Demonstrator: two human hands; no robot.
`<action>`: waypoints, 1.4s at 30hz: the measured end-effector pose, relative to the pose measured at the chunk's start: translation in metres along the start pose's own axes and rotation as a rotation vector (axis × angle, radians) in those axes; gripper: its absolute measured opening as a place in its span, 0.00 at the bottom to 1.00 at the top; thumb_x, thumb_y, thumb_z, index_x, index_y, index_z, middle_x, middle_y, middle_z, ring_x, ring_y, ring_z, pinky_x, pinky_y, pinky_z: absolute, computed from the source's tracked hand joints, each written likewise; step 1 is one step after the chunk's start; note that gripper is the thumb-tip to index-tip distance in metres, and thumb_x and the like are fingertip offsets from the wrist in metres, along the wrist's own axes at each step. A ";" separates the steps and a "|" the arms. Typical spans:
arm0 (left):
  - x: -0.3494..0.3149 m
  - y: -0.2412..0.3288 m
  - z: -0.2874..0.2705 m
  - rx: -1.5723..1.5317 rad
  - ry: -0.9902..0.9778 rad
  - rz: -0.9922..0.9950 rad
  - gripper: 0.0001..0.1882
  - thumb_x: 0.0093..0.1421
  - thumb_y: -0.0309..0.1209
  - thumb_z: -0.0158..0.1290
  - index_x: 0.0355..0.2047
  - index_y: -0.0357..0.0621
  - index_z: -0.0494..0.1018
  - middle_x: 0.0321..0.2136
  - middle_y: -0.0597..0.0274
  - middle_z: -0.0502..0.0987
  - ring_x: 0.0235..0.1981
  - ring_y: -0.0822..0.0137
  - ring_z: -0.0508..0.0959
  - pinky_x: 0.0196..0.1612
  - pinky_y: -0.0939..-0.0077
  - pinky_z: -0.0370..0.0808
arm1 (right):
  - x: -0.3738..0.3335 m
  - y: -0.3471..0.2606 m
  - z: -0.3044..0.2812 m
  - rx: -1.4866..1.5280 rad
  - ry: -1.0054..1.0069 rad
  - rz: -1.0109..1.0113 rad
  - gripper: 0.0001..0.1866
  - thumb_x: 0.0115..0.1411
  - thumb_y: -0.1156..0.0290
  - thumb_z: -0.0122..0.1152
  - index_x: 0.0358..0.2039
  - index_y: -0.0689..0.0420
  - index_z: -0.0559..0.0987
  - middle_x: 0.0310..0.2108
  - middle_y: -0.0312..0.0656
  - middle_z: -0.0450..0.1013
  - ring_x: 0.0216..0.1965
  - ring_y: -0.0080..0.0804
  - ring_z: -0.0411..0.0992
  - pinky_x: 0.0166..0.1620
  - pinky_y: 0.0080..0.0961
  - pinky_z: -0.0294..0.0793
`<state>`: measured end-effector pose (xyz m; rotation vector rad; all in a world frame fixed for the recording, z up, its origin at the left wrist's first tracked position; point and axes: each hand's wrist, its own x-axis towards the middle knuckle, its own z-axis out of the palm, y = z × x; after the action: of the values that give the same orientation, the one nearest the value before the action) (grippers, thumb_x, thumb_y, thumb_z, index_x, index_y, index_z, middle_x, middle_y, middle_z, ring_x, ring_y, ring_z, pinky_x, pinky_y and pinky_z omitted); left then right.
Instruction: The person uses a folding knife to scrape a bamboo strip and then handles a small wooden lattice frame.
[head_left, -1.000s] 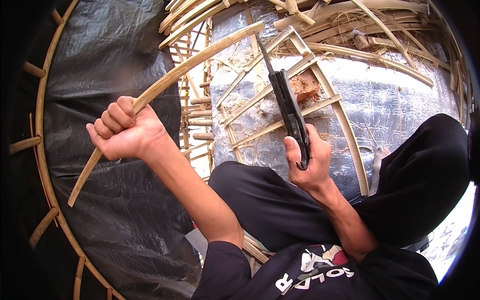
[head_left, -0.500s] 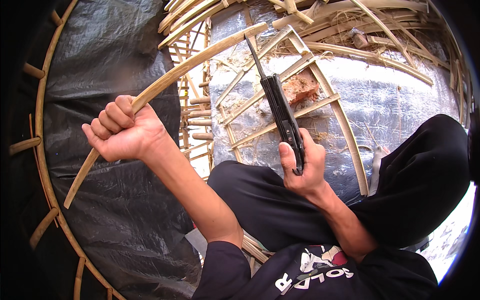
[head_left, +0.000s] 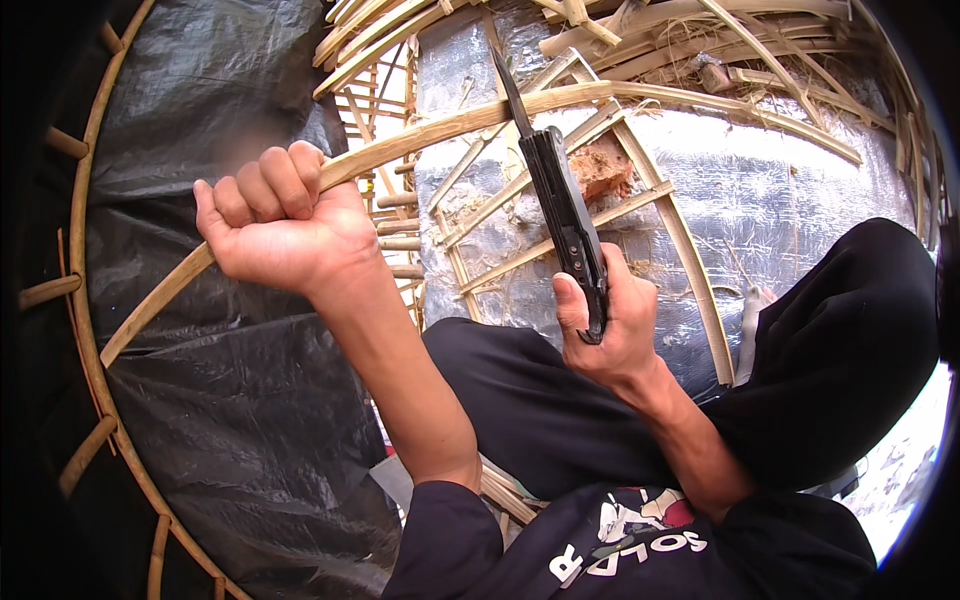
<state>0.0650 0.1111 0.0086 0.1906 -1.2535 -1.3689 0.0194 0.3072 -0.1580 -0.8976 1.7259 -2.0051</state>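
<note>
Grasping a bamboo strip (head_left: 430, 131), the left hand (head_left: 285, 222) is clenched round it – strip slanting up toward the right, one end over the black sheet (head_left: 230, 430), the other above a slatted bamboo frame (head_left: 688, 255); right hand (head_left: 615, 315) wrapped round the handle of a black knife (head_left: 562, 205), blade angled away from the body and crossing the strip near its far end – whether it touches, cannot tell; reddish block (head_left: 603, 172) among the slats; silvery sheet (head_left: 770, 215) beneath.
</note>
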 end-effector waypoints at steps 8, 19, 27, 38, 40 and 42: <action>0.012 0.019 -0.022 -0.089 0.071 -0.103 0.24 0.64 0.29 0.35 0.11 0.56 0.41 0.09 0.74 0.41 0.11 0.75 0.42 0.19 0.77 0.45 | 0.014 0.005 -0.012 -0.321 0.067 0.009 0.13 0.59 0.64 0.64 0.34 0.61 0.73 0.14 0.44 0.70 0.15 0.45 0.72 0.21 0.37 0.69; 0.019 0.028 -0.042 -0.209 0.064 -0.149 0.24 0.65 0.30 0.34 0.12 0.56 0.42 0.09 0.74 0.42 0.11 0.75 0.41 0.18 0.78 0.45 | 0.009 0.007 -0.006 -0.231 0.067 0.007 0.14 0.57 0.65 0.65 0.35 0.61 0.75 0.16 0.43 0.70 0.16 0.44 0.71 0.23 0.35 0.70; 0.030 0.049 -0.057 -0.257 0.011 -0.127 0.25 0.67 0.31 0.35 0.12 0.58 0.43 0.09 0.75 0.42 0.11 0.75 0.43 0.19 0.78 0.46 | 0.007 0.013 -0.006 -0.294 0.123 0.055 0.14 0.60 0.62 0.62 0.31 0.60 0.73 0.13 0.45 0.69 0.13 0.44 0.70 0.20 0.37 0.69; 0.021 0.032 -0.039 0.099 0.212 0.082 0.24 0.68 0.35 0.32 0.14 0.57 0.40 0.11 0.73 0.40 0.13 0.74 0.40 0.19 0.78 0.43 | -0.007 0.007 0.012 0.000 -0.007 0.280 0.11 0.63 0.66 0.61 0.31 0.61 0.74 0.12 0.43 0.66 0.12 0.39 0.70 0.19 0.33 0.65; 0.017 0.033 -0.038 0.125 0.203 0.080 0.24 0.68 0.36 0.32 0.14 0.57 0.40 0.11 0.73 0.40 0.13 0.74 0.40 0.19 0.77 0.42 | -0.004 0.005 0.014 0.067 0.039 0.316 0.11 0.67 0.66 0.58 0.31 0.61 0.74 0.12 0.36 0.64 0.12 0.22 0.64 0.19 0.27 0.60; 0.013 0.035 -0.034 0.123 0.113 0.070 0.25 0.68 0.36 0.32 0.12 0.58 0.40 0.10 0.74 0.41 0.12 0.73 0.39 0.20 0.76 0.43 | -0.005 0.016 0.014 0.078 0.104 0.342 0.13 0.67 0.65 0.58 0.31 0.61 0.74 0.12 0.35 0.62 0.14 0.18 0.60 0.20 0.26 0.58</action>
<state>0.1083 0.0924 0.0278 0.3030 -1.2388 -1.2051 0.0302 0.2964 -0.1737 -0.4422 1.7067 -1.9007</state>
